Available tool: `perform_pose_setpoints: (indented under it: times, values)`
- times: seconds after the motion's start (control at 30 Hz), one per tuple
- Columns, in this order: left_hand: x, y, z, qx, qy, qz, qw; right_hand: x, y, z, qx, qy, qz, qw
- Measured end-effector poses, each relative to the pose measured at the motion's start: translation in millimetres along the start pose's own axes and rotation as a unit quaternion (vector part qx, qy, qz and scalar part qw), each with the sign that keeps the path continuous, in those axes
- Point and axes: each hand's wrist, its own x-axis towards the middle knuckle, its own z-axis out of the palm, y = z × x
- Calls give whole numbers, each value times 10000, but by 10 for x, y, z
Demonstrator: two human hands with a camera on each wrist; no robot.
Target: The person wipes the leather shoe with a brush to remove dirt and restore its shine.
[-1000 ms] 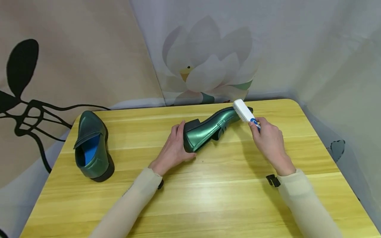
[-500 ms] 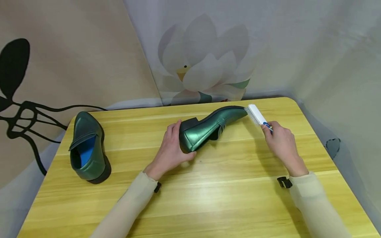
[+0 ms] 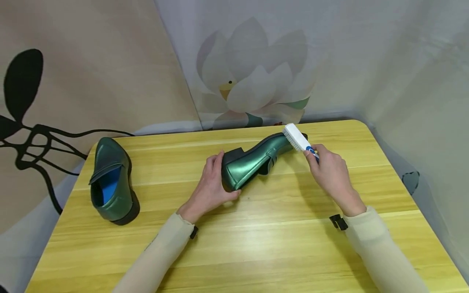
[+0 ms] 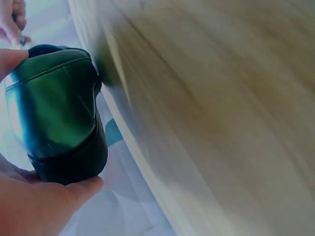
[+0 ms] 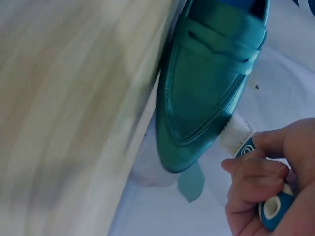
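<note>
My left hand grips a shiny green loafer by its heel end, thumb on one side and fingers on the other. The loafer lies tipped on its side, its toe pointing to the far right. In the left wrist view the back of the loafer fills the grasp. My right hand holds a white and blue brush by its handle. Its bristles touch the side of the loafer near the toe. The right wrist view shows fingers curled round the brush handle, beside the loafer's toe.
A second green loafer with a blue insole stands upright at the left of the wooden table. Curtains with a flower print hang behind the table's back edge.
The brush moved right to the tip of the toe, then back left along the loafer's side. The left hand keeps its grip and the loafer stays nearly in place.
</note>
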Motion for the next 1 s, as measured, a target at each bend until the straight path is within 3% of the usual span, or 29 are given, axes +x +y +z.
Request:
perform_pose_setpoints:
  times: [0.37, 0.57, 0.77, 1.0]
  values:
    - [-14, 13, 4, 463, -11, 259, 9986, -5, 130, 10, -148, 3, 302, 9994]
    - [-27, 45, 27, 526, 92, 300, 9981, -68, -61, 162, -253, 228, -486, 9982]
    - [-19, 63, 52, 718, 364, 679, 9944, -118, -221, 223, -240, 181, -1106, 9934]
    - [-13, 51, 70, 943, 635, 912, 9893, 11, -108, 127, -551, 385, -649, 9956]
